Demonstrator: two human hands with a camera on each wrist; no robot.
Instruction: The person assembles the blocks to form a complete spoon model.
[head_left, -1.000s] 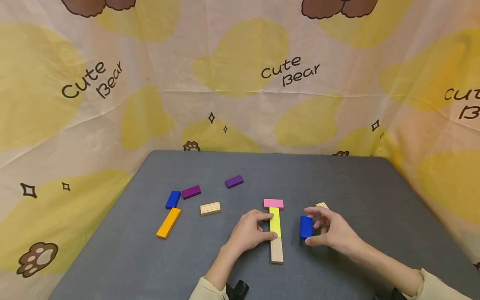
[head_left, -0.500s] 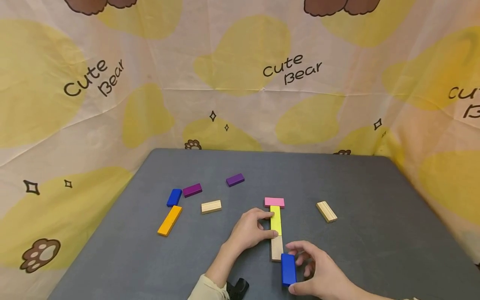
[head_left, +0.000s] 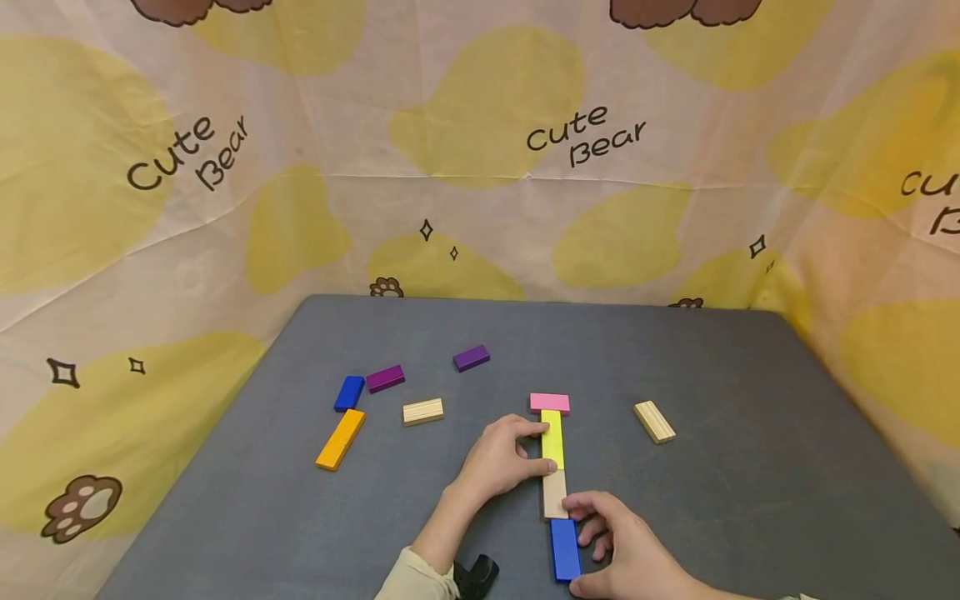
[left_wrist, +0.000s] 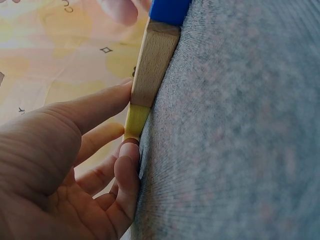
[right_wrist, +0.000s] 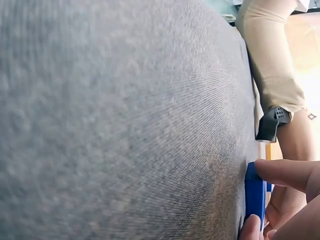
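The yellow block (head_left: 552, 442), abutted by a pink block (head_left: 550, 404), is pinched by the left hand (head_left: 495, 458), a blue block (head_left: 566, 552) by the right hand (head_left: 630, 550).

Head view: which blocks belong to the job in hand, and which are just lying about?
In the job:
pink block
yellow block, held by left hand
middle wooden block
near blue block, held by right hand

Lying about, apparently:
far blue block
orange block
magenta block
purple block
left wooden block
right wooden block
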